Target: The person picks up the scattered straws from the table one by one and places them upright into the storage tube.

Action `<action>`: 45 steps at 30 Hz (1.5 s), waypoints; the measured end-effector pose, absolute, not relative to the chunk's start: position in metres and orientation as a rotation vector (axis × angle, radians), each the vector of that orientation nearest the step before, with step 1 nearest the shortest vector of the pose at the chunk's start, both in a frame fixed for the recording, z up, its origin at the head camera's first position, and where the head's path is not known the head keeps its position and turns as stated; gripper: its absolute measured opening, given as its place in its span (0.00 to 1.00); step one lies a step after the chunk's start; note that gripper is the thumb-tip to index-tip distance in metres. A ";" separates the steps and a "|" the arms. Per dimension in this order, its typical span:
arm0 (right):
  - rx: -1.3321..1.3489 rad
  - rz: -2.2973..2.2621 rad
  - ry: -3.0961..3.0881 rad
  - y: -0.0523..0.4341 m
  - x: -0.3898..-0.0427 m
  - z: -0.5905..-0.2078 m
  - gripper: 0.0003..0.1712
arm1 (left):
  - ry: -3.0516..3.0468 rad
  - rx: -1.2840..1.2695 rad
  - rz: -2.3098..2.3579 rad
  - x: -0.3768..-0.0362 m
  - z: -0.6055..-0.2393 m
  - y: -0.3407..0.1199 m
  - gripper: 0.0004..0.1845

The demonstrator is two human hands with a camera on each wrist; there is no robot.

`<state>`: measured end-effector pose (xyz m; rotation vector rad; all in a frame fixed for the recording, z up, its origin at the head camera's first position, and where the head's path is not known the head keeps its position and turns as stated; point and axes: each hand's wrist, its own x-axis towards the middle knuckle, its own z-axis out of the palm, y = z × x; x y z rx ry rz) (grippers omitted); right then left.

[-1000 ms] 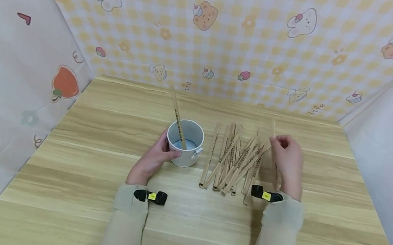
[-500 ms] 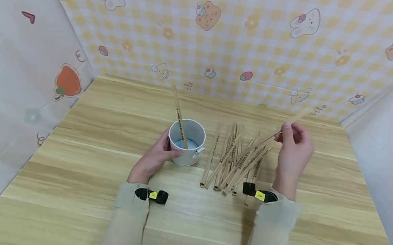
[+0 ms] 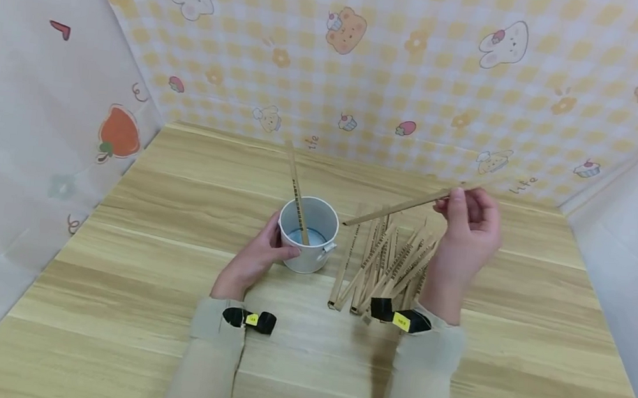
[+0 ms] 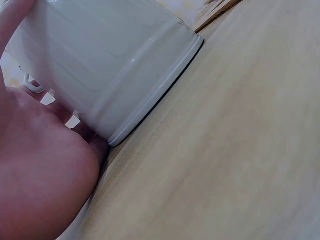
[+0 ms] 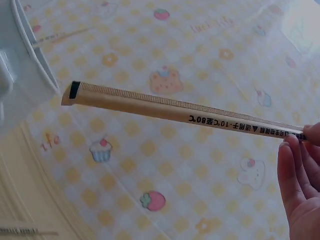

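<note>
A small white bucket point(image 3: 302, 263) stands on the table, and my left hand point(image 3: 254, 255) grips its left side, the thumb across the front. One paper-wrapped straw point(image 3: 298, 205) leans inside it, rising above the rim. My right hand point(image 3: 463, 242) pinches another wrapped straw point(image 3: 393, 210) near its far end, above the pile. In the right wrist view this held straw point(image 5: 165, 108) shows printed text and a dark mark at its free tip, close to the bucket point(image 5: 25, 70) but apart from it. The left wrist view shows the bucket's base point(image 4: 145, 95) on the table.
A loose pile of wrapped straws point(image 3: 399, 267) lies on the wooden table point(image 3: 304, 351) to the bucket's right, several crossing each other. Behind the table stands a yellow checked backdrop point(image 3: 377, 70) with cartoon prints. Pale panels point(image 3: 28, 100) rise at both sides.
My right hand has turned the held straw from upright to nearly level and brought its free tip left towards the bucket's rim. The left hand keeps its grip on the bucket.
</note>
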<state>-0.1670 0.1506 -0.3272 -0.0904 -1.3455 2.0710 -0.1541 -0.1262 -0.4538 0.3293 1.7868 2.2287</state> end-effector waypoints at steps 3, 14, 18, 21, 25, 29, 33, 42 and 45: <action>-0.011 2.043 -1.433 0.138 -0.165 -0.326 0.14 | 1.795 0.324 2.223 -0.153 -0.454 -0.125 0.48; 0.139 2.007 -1.435 0.119 -0.160 -0.323 0.14 | 1.802 0.332 2.222 -0.154 -0.453 -0.126 0.47; 0.192 1.958 -1.596 0.103 -0.156 -0.319 0.13 | 1.799 0.322 2.217 -0.154 -0.452 -0.126 0.48; 0.256 1.847 -1.780 0.089 -0.155 -0.323 0.13 | 1.778 0.320 2.223 -0.153 -0.452 -0.126 0.48; 0.353 1.676 -1.987 0.074 -0.165 -0.346 0.15 | 1.761 0.323 2.235 -0.154 -0.454 -0.126 0.48; 0.437 1.575 -2.098 0.062 -0.170 -0.361 0.14 | 1.785 0.306 2.217 -0.154 -0.453 -0.126 0.48; 0.464 1.540 -2.140 0.055 -0.172 -0.370 0.14 | 1.788 0.298 2.209 -0.153 -0.450 -0.127 0.47; 0.408 1.359 -2.291 0.049 -0.179 -0.381 0.15 | 1.807 0.323 2.183 -0.146 -0.434 -0.125 0.48; 0.396 1.352 -2.333 0.048 -0.180 -0.384 0.17 | 1.806 0.322 2.181 -0.147 -0.436 -0.125 0.48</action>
